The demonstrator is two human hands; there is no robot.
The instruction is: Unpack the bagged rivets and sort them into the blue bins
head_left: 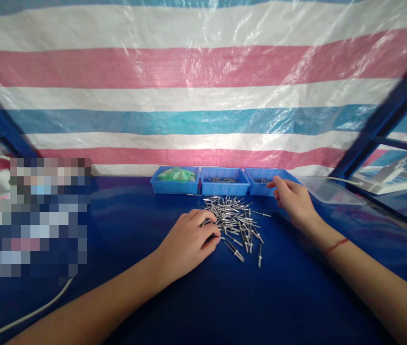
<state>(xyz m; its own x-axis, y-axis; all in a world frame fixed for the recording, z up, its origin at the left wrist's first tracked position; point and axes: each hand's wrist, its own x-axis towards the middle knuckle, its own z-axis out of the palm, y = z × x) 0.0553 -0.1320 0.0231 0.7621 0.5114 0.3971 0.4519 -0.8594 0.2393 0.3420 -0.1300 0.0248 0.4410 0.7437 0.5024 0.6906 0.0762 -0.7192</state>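
Observation:
A loose pile of silver blind rivets (230, 215) lies on the dark blue table. My left hand (192, 237) rests at the pile's left edge, palm down, its fingers bent and thumb and forefinger close together among the rivets. What sits between those fingertips is hidden. Over the front right part of the right blue bin (261, 189) is my right hand (293, 199), its fingers curled inward. No item shows clearly in its grip. Some rivets lie inside that bin, partly covered by the hand.
The middle blue bin (225, 187) holds more rivets; the left blue bin (174, 188) holds green packets (177, 175). A clear plastic lid (336, 190) lies right of them. A white cable (45, 306) runs along the left. Striped sheeting (189, 96) hangs behind.

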